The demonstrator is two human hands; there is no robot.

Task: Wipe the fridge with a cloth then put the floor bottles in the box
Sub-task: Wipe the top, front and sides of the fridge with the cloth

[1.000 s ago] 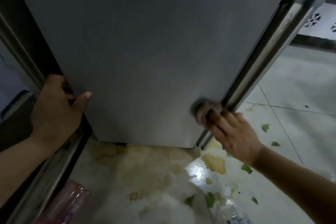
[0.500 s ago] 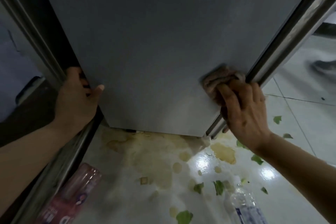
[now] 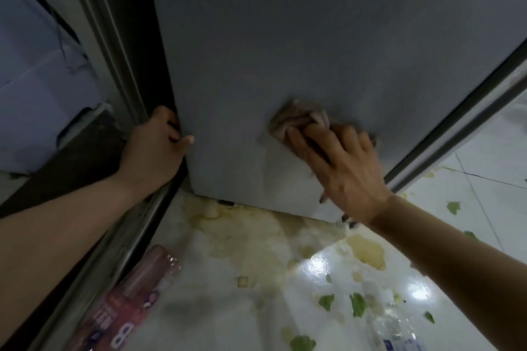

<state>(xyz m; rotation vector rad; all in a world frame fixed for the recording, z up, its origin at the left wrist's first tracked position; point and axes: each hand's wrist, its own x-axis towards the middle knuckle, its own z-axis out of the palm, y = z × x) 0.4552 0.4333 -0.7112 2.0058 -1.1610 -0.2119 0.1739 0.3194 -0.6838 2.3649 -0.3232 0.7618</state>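
A person's right hand (image 3: 346, 168) presses a bunched, brownish cloth (image 3: 299, 121) flat against the lower face of a grey fridge (image 3: 285, 43), fingers spread over the wad, while the left hand (image 3: 155, 151) curls round the fridge's left edge at about nine o'clock from the cloth, thumb on the front panel. The cloth looks soft and limp, best worked under an open palm rather than pinched. Below the hands, a pale tiled floor (image 3: 256, 308) carries yellowish stains and scattered green scraps. Two bottles lie on it: a pink-labelled bottle (image 3: 125, 305) at seven o'clock from the cloth, against a metal rail, and a clear plastic bottle (image 3: 396, 330) at five o'clock, partly cut off by the frame. Both appear light and possibly slick, likely easiest gripped round the middle. No box is in view; wiping appears under way, with the bottles not yet collected.
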